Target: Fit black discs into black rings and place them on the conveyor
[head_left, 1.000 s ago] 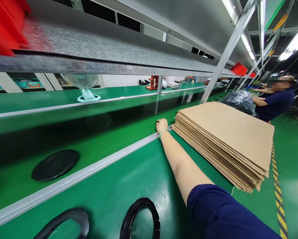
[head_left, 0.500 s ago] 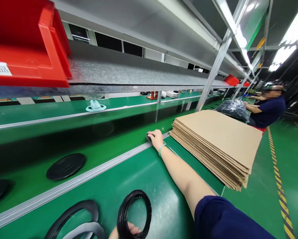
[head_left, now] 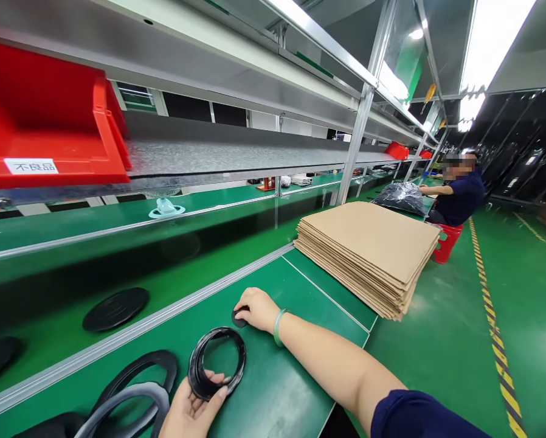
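Note:
My left hand (head_left: 197,401) is closed round the lower edge of a black ring-shaped part (head_left: 240,359), which looks like several thin rings together. To the right and a little farther off, my right hand (head_left: 256,309) pinches a small black disc (head_left: 239,317) just above the green bench top (head_left: 273,377). A green bangle is on that wrist. Larger black and grey rings (head_left: 163,365) lie on the bench to the left of my left hand. Beyond the metal rail, a flat black round piece (head_left: 115,309) rests on the green belt, with another partly visible at the left edge.
A stack of brown cardboard sheets (head_left: 368,237) stands at the right on the bench. Above the belt runs a grey shelf (head_left: 236,149) carrying a red bin (head_left: 58,152). Farther right, another person (head_left: 459,188) sits by a dark plastic bag (head_left: 400,198). A metal post (head_left: 357,140) rises behind the cardboard.
My right hand has come back from the belt's rail toward me with the small black disc. My left hand has risen into fuller view with the black ring. The view has shifted.

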`<action>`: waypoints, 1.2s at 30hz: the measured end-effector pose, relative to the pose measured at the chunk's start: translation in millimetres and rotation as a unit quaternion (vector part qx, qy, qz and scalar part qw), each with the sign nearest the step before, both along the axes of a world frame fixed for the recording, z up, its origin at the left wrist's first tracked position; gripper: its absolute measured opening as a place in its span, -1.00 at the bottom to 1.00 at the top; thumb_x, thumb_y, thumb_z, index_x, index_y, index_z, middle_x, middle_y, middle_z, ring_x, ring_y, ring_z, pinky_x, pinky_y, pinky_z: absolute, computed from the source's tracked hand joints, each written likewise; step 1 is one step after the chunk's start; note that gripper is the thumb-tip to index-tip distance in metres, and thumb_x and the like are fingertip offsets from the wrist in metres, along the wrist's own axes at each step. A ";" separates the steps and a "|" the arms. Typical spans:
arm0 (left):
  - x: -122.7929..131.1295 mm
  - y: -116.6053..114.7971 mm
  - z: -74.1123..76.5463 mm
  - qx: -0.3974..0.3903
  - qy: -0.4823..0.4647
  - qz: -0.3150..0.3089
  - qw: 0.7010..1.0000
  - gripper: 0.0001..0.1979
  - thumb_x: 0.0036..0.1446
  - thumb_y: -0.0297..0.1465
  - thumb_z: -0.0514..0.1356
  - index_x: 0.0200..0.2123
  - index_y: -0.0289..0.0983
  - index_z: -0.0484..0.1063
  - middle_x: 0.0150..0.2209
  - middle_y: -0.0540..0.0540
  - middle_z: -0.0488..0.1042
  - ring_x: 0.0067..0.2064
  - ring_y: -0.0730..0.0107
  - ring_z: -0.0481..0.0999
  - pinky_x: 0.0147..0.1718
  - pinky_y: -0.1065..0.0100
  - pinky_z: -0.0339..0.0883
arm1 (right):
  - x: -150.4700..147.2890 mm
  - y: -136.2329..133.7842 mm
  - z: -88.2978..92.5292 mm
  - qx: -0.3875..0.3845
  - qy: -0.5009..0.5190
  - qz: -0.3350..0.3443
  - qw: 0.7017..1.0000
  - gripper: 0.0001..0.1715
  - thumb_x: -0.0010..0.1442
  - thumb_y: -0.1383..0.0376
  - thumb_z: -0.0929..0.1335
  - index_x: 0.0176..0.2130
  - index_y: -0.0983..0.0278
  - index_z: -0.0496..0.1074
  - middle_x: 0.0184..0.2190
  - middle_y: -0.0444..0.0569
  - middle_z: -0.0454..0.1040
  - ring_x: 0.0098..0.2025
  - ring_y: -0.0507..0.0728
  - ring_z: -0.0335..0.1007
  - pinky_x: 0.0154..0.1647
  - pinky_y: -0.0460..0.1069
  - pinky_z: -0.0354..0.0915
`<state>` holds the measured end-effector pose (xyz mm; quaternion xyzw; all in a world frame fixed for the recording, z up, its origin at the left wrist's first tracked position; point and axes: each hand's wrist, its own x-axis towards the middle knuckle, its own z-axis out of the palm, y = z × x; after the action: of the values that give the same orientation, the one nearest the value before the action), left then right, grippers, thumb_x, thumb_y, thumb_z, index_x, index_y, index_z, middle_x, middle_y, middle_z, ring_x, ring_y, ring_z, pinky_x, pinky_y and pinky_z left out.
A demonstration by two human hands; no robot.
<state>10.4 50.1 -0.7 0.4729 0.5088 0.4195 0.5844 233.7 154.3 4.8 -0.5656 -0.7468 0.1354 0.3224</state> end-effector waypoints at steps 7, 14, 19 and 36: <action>4.0 -6.4 9.6 0.019 0.045 -0.031 0.998 -0.49 -0.26 -0.12 0.47 -0.27 -0.29 0.48 -0.20 -0.21 0.63 -0.10 0.00 0.61 0.03 0.03 0.46 | 10.6 -0.4 5.4 -0.029 0.028 -0.047 0.998 -0.74 -0.07 0.28 0.62 -0.30 0.22 0.65 -0.15 0.02 0.51 -0.03 0.18 0.35 0.04 0.08 0.28; 5.0 -10.4 17.2 0.016 0.100 -0.022 0.995 -0.62 -0.17 -0.23 0.41 -0.30 -0.26 0.44 -0.28 -0.13 0.62 -0.22 0.17 0.62 -0.15 0.18 0.48 | 20.7 2.6 9.9 -0.009 0.080 -0.030 0.996 -0.91 0.04 0.42 0.54 -0.40 0.25 0.62 -0.15 0.03 0.50 -0.01 0.19 0.27 0.11 0.17 0.20; 2.5 -12.9 14.4 -0.012 0.085 0.008 0.996 -0.62 -0.13 -0.27 0.39 -0.28 -0.23 0.33 -0.42 0.00 0.57 -0.42 0.33 0.58 -0.33 0.27 0.48 | 8.4 -21.0 32.4 0.134 0.145 -0.007 0.980 -0.96 0.17 0.30 0.49 -0.31 0.22 0.62 -0.35 -0.05 0.46 -0.21 0.14 0.30 -0.07 0.12 0.25; 6.1 -12.8 16.5 -0.031 0.039 0.048 0.998 -0.39 -0.18 -0.38 0.46 -0.03 -0.24 0.34 -0.07 -0.16 0.60 -0.08 0.16 0.63 0.01 0.06 0.47 | -48.7 -65.9 12.3 0.177 0.080 0.171 0.966 -0.71 0.34 0.17 0.34 -0.24 0.30 0.59 -0.43 -0.05 0.39 -0.32 0.10 0.29 -0.21 0.01 0.33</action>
<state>16.4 37.3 15.8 0.4456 0.5660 0.4128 0.5574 185.0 88.5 17.1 -0.3503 -0.8163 0.0990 0.4485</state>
